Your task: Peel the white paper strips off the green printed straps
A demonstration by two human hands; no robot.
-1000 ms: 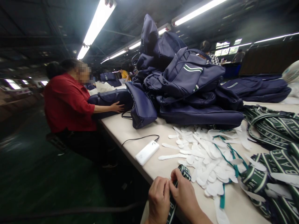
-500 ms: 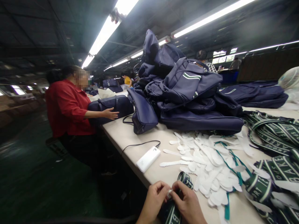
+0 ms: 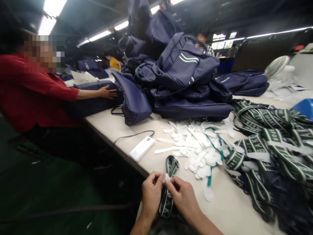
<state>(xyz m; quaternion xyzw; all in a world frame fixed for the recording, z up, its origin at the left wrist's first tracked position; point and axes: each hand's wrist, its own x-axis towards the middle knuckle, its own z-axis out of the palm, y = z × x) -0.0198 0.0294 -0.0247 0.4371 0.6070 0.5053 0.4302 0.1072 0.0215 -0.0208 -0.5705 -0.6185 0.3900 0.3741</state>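
Observation:
My left hand (image 3: 151, 194) and my right hand (image 3: 183, 199) meet at the near edge of the table (image 3: 122, 135). Together their fingertips pinch a small white piece (image 3: 167, 178) above a green-and-white woven strap (image 3: 168, 182). The strap loops onto the table and hangs down between my hands. A heap of white serrated paper strips (image 3: 198, 148) lies just beyond my right hand.
A white power bank (image 3: 142, 148) with a black cable lies left of the strips. Navy bags (image 3: 181, 75) are piled at the middle of the table. A tangle of green straps (image 3: 271, 143) fills the right. A person in a red top (image 3: 36, 94) reaches to a bag at the left.
The view has swung right and down. My hands have lifted a little and now pinch the white piece higher above the strap. The person in red keeps a hand on the bag.

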